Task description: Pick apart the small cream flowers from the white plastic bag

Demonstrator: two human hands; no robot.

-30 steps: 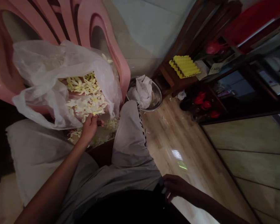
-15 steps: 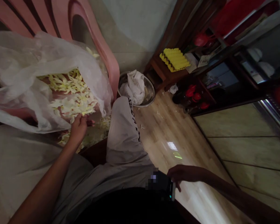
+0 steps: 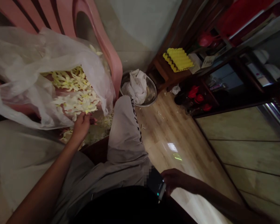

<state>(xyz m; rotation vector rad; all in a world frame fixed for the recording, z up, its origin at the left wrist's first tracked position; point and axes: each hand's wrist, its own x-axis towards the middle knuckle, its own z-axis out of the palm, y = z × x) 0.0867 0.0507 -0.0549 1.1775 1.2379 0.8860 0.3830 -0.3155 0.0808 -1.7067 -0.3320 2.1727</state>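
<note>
On a pink plastic chair (image 3: 110, 53) lies a white plastic bag (image 3: 60, 56), its mouth open toward me. Pale yellow-white flowers (image 3: 77, 99) show inside and at its mouth. My left hand (image 3: 82, 126) is at the lower edge of the flowers, its fingers curled together; whatever is between the fingertips is too small to make out. Down by my right hip, my right hand (image 3: 174, 180) is closed around the end of a dark smartphone (image 3: 156, 182), held over my lap. Part of the phone is blurred out.
Beyond my knee, a metal basin (image 3: 152, 99) with a crumpled white cloth (image 3: 138, 87) stands on the wood-patterned floor (image 3: 158, 133). Small pale bits are scattered there. A yellow egg tray (image 3: 178, 59) sits on a low wooden stand, beside a dark cabinet (image 3: 224, 105) at right.
My right hand and the phone have moved left, closer to my body. My left hand stays by the flowers. The whole view has shifted slightly.
</note>
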